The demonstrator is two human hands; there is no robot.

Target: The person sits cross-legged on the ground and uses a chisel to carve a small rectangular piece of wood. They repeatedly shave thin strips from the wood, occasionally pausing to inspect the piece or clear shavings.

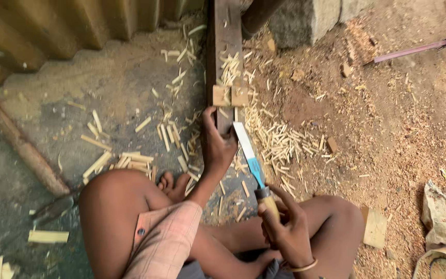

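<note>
Right hand [285, 227] grips chisel [251, 160], blade beside left hand [218, 147] on plank [224, 31].

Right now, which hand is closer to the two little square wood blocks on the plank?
Left. The left hand rests on the plank just below the two square wood blocks. The right hand is much farther back, gripping the knife.

Wood splinters [280, 144] beside plank [224, 46]; open dirt [403, 124] rightward.
</note>
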